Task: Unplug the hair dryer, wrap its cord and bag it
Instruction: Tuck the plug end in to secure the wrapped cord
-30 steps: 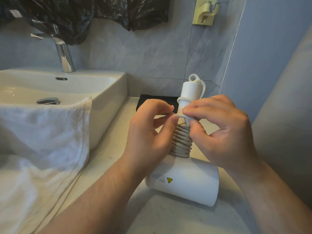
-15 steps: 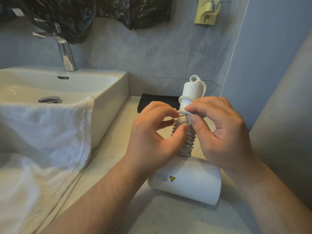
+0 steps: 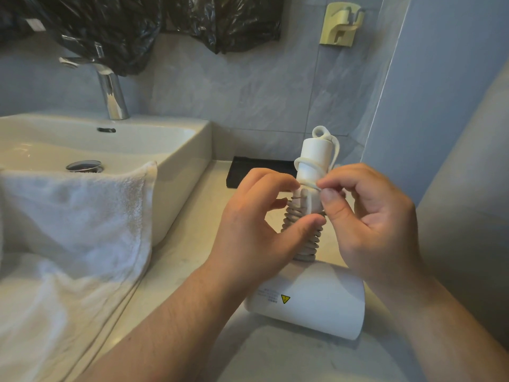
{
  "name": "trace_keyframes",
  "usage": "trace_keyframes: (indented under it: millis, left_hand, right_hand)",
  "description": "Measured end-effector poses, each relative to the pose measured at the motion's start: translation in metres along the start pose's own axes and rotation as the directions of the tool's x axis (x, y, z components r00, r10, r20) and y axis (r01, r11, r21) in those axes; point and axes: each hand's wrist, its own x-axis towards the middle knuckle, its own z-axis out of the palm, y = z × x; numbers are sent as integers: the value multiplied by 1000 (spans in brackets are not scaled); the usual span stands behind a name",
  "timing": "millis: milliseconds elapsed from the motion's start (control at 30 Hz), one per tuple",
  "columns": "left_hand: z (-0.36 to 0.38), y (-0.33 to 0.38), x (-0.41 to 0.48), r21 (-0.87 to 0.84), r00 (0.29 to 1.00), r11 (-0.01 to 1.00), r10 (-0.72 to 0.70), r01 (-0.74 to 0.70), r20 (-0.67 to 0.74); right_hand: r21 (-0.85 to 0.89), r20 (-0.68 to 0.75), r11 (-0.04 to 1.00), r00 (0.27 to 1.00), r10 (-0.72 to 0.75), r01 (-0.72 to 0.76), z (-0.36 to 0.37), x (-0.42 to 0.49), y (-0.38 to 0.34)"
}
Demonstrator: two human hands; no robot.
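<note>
Grip: right hand (image 3: 369,224) pinches a white strand of cord (image 3: 309,245) between thumb and forefinger, tight against the handle (image 3: 315,153). Opposite it, left hand (image 3: 253,227) curls in, thumb pressing the grey coils just below the pinch. Hair dryer (image 3: 311,301) stands handle-up, barrel on the counter (image 3: 176,260) beneath both hands. Towel (image 3: 74,216) well left.

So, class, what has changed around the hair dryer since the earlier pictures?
On the left hand, the thumb slid down from the white cord onto the grey coils; the right hand keeps its grip on that cord. The hair dryer stays standing on the counter.
</note>
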Motion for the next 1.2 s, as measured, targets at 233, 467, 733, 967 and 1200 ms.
trace_keyframes:
  millis: [233,467,733,967,1200]
  left_hand:
    - [1,0,-2,38,999,999,39,-38,-14]
    - [1,1,-5,-49,999,998,-41,40,-4]
    - [0,7,-7,-118,999,993,-24,29,47]
    - [3,2,-5,-25,998,1000,12,-11,54]
    - [1,2,-6,-62,994,994,-81,86,75]
  right_hand:
    - [174,-63,972,983,172,-159,0,0,-4]
    - [537,216,632,815,538,-559,8,7,10]
    - [573,323,440,684,654,-691,4,10,7]
    - [541,376,532,753,540,-651,2,7,10]
    - [497,391,590,771,503,-637,0,8,14]
